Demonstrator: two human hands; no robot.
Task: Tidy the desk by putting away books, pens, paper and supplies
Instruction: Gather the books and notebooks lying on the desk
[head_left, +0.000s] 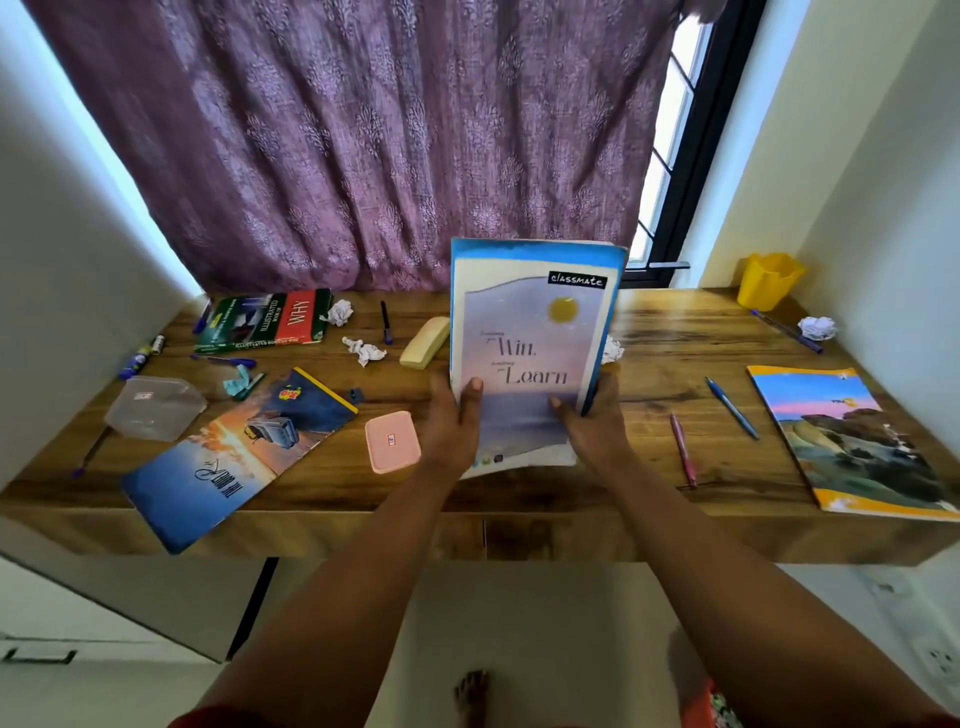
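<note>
1. Notebook (532, 348) stands upright near the middle of the tabletop (649, 332); your left hand (451, 423) and right hand (592, 423) grip its lower corners, thumbs on the cover, the other fingers hidden behind.
2. Its bottom edge looks soft and curled, so I judge it could sag or slip from your grip if you lift by the corners alone.
3. Swinging it left risks knocking the pink box (392, 441) or the eraser (425, 343), both just beside it.
4. A paper ball (613, 349) sits just behind its right edge and could roll away.
5. Loose pens, one pink (683, 450) and one blue (731, 408), lie to the right, near another book (852, 441).
6. At left lie a thick book (265, 322), a pouch (306, 408) on a blue book (208, 478), and a clear box (153, 408).
7. A yellow cup (768, 281) stands at the far right corner, probably right for pens.
</note>
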